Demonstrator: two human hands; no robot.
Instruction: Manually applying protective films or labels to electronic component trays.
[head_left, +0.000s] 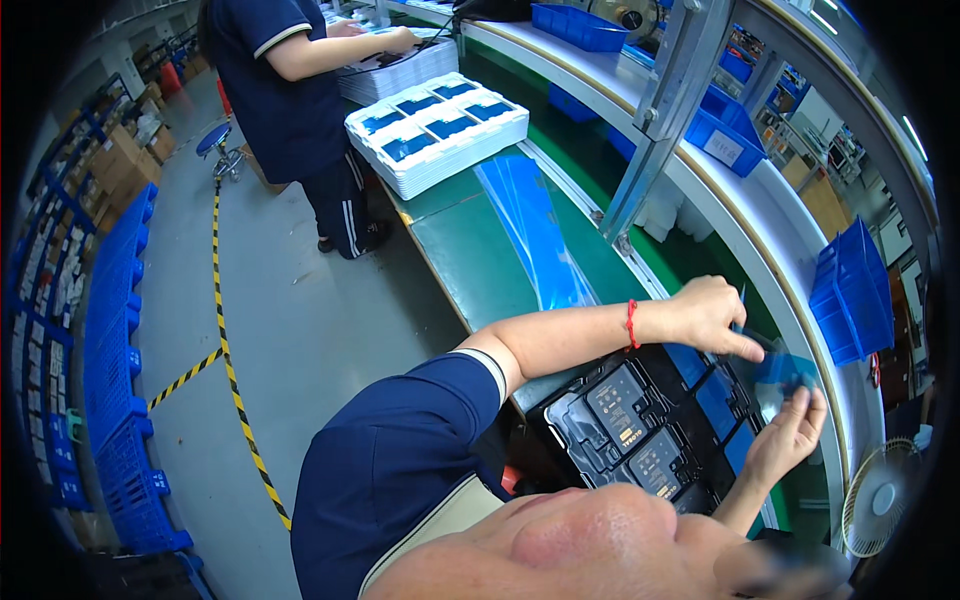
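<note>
R. hand (790,435) pinches a blue film (787,372)—L. hand (712,315), fingers bent, at the film's other edge, its grip unclear. Film held up, right of black tray (556,440) w/ dark flat units (618,408).

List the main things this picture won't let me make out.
All in the head view:
Black tray: near end, hidden by the wearer's head.
Right hand: most of its forearm, behind that head.
Blue film: exact outline, blurred.
Left hand: fingertips, hidden by the hand itself.
Co-worker: face, cropped by the top edge.
</note>
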